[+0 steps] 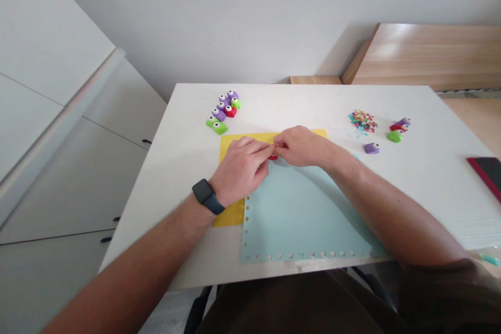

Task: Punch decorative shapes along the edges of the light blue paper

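A light blue sheet [305,214] with small shapes punched along its left and front edges lies over a yellow sheet [229,214]. At its far edge is a small red punch [273,157], mostly hidden by my fingers. My left hand [245,167], below a dark watch, rests with its fingertips at the punch. Against it, my right hand [299,146] is closed, thumb and fingers pinched together at the punch's far side. Whether paper sits between the fingers is too small to tell.
Several purple, green and red punches [219,128] stand at the back left. A pile of colourful paper bits [363,121] lies at the back right, near a purple punch [371,148] and a green punch [395,136]. A dark red-edged object [487,172] is at the far right.
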